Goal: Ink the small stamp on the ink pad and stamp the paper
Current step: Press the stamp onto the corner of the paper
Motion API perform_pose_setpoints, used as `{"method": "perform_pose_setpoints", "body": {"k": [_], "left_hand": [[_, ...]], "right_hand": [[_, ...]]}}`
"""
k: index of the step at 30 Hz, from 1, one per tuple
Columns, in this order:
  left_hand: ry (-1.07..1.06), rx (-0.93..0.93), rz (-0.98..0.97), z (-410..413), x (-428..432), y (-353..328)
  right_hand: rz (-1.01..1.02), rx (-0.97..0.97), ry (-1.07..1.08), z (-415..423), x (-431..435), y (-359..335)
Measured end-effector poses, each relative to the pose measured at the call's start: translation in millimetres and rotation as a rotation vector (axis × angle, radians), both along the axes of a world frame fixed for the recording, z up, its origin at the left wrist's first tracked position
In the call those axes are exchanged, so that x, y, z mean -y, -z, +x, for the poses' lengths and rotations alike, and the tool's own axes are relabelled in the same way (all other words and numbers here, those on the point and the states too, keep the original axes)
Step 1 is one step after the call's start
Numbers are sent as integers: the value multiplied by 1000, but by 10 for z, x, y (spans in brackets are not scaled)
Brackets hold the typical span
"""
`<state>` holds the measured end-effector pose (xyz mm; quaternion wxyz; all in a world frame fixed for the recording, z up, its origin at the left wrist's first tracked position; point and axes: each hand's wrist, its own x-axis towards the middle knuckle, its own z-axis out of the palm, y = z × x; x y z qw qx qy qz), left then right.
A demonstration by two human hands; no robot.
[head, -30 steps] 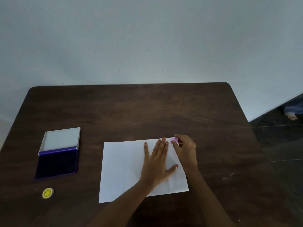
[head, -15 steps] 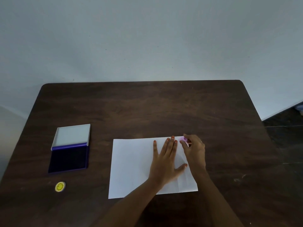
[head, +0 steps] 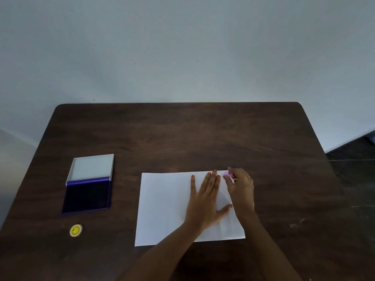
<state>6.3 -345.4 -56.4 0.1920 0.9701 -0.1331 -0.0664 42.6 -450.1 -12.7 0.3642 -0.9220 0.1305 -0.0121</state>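
Observation:
A white sheet of paper (head: 164, 207) lies on the dark wooden table (head: 182, 136). My left hand (head: 205, 201) rests flat on the sheet with fingers spread. My right hand (head: 241, 187) pinches a small pink stamp (head: 227, 175) at the paper's far right corner; its lower end is hidden by my fingers, so contact with the paper cannot be told. An open ink pad (head: 87, 196) with a dark blue inking surface and a raised white lid sits to the left of the paper.
A small round yellow stamp with a smiley face (head: 75, 230) lies near the front left, below the ink pad. A pale wall rises behind the table. Dark floor shows at the right, past the table's edge.
The camera has shifted, so everything sits further right in view. Both hands keep the same pose on the paper, with the pink stamp still at the far right corner.

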Motion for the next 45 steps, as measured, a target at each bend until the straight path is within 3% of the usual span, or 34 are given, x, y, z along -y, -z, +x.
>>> {"method": "perform_pose_setpoints", "body": {"k": [3,7,12,14,16,21,36,41,45], "left_hand": [[0,4,6,2,-8,0],[9,-17,25,-2,-15,6],[22,-35,67,1,-19,-2],[25,-39,72,-2,-22,-8],[26,-44,69,-1,-23,-18],[29,-35,68,3,-21,-31],[27,-16,67,-5,-25,12],[7,-20,-4,5,-37,-38],[-77,90,-97,32,-199,-184]], "right_hand": [[69,-7,26,6,32,9],[380,-96,249,31,229,-4],[1273,-177,720,69,481,-145],[1509,-243,806,99,537,-171],[1618,-277,845,115,562,-159],[1697,-286,850,117,568,-117],[1676,-309,842,74,541,-190],[1681,-267,787,31,479,-321],[1677,-225,703,20,342,-462]]}}
